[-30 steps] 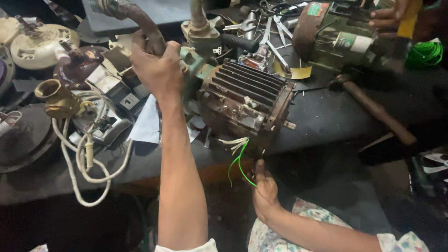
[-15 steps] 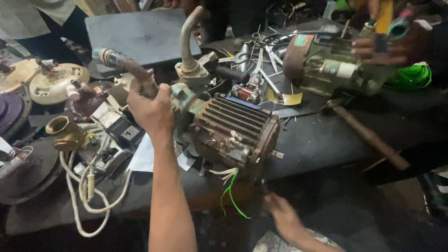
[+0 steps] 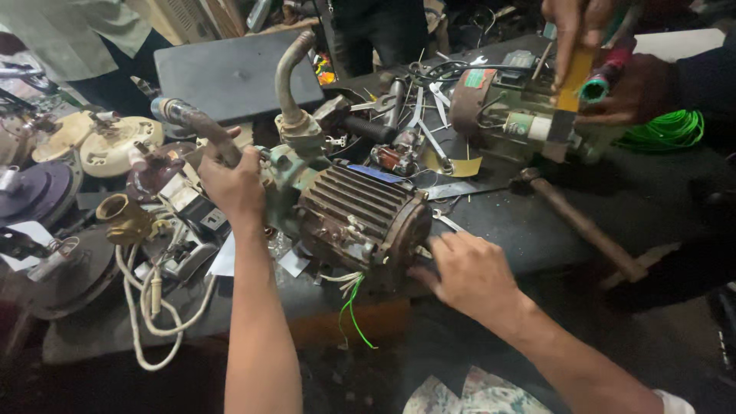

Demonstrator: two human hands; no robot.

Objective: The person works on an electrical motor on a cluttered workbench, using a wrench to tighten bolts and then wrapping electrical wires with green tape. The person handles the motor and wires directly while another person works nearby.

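My right hand (image 3: 468,272) comes in from the lower right, forearm slanting up over the edge of the dark surface (image 3: 529,230), wrist bent a little. Its fingers are loosely curled and slightly apart, the tips touching the round end cover of the rusty finned motor (image 3: 360,218); it closes on nothing. Green and white wires (image 3: 351,303) hang from the motor's underside, just left of that hand.

My left arm rises nearly straight up the middle of the view, and my left hand (image 3: 234,184) is wrapped tight around the pipe fitting (image 3: 195,126) on the greenish pump end of the motor, knuckles toward me. The motor lies on its side at the surface's near edge, between my two hands.

Left of it lie a white cord (image 3: 153,307) and a brass fitting (image 3: 123,218). Further off, a curved pipe (image 3: 287,77) stands up from the pump, and a wooden-handled hammer (image 3: 579,222) rests to the right. Beyond, another person's hands (image 3: 606,54) hold tools over a second motor (image 3: 506,115).
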